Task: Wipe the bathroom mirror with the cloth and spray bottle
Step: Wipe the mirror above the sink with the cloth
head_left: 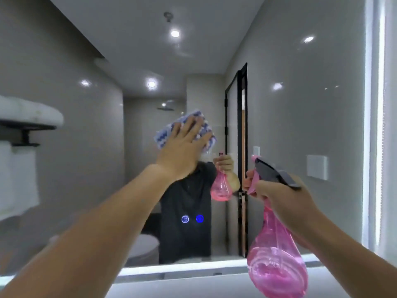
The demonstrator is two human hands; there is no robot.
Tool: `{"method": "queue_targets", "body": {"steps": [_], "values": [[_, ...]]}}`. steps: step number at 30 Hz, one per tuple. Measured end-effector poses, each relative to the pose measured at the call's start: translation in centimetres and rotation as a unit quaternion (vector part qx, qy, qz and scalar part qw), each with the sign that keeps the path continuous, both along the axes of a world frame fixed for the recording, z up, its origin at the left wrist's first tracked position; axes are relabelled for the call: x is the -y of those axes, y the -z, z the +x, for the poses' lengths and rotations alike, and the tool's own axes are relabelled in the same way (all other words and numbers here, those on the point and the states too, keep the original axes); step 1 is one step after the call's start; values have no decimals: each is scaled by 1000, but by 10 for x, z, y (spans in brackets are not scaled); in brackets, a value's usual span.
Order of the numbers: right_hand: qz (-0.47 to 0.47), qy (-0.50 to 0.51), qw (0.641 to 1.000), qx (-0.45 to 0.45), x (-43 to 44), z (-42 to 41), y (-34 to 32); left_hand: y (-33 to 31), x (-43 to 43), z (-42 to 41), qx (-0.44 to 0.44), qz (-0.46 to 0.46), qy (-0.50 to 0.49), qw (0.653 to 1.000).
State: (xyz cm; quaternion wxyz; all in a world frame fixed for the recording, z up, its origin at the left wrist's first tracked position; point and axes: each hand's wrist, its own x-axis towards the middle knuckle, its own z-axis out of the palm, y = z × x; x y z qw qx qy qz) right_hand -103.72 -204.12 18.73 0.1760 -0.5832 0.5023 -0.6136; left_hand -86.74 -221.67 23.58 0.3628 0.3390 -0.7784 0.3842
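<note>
The large bathroom mirror [86, 168] fills most of the head view, with lit strips along its bottom and right edges. My left hand [184, 147] lies flat with fingers spread, pressing a blue-and-white patterned cloth [204, 123] against the glass near the middle. My right hand [279, 194] grips the neck of a pink see-through spray bottle [277, 265] with a dark trigger head, held upright in front of the mirror's lower right. The nozzle points left toward the glass. The reflection shows the same cloth, bottle and a person in a dark shirt.
Two glowing blue touch buttons [192, 218] sit low on the mirror's middle. A black towel shelf with white towels [25, 117] shows at the left. The reflection holds a black-framed glass door [241, 147], a white wall switch plate [316, 167] and a toilet.
</note>
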Motion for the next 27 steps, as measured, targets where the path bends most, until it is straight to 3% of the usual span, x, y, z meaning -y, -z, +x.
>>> {"method": "queue_targets", "body": {"steps": [3, 6, 7, 9, 11, 12, 14, 16, 19, 23, 25, 27], "values": [[5, -19, 1000, -8, 5, 6, -1, 71, -7, 4, 181, 41, 10, 983], [-8, -27, 1000, -5, 5, 2, -1, 71, -10, 38, 250, 11, 16, 968], [-14, -28, 1000, -2, 4, -1, -1, 52, -8, 46, 217, -5, 2, 976], [-21, -22, 1000, -4, 3, -6, 1, -8, -5, 54, 3, 20, -21, 1000], [-18, -11, 1000, -6, 3, -9, 5, -68, -7, 61, -209, 71, -35, 975], [-14, -8, 1000, -5, 3, -11, 7, -84, -7, 60, -254, 80, -49, 963], [3, -4, 1000, -5, 4, -15, 13, -88, -2, 51, -262, 72, -77, 959], [22, -2, 1000, -4, 8, -17, 20, -64, 0, 33, -196, 32, -67, 978], [42, -2, 999, 17, 15, -11, 24, -2, 3, 2, -1, 1, -22, 1000], [43, 0, 998, 37, 18, 14, 27, 76, -12, -17, 236, 74, 13, 969], [41, 5, 999, 27, 14, 20, 27, 76, -11, -4, 272, 63, 7, 960], [44, 16, 999, 9, 10, 18, 26, 42, -3, 19, 219, 12, -24, 975]]}}
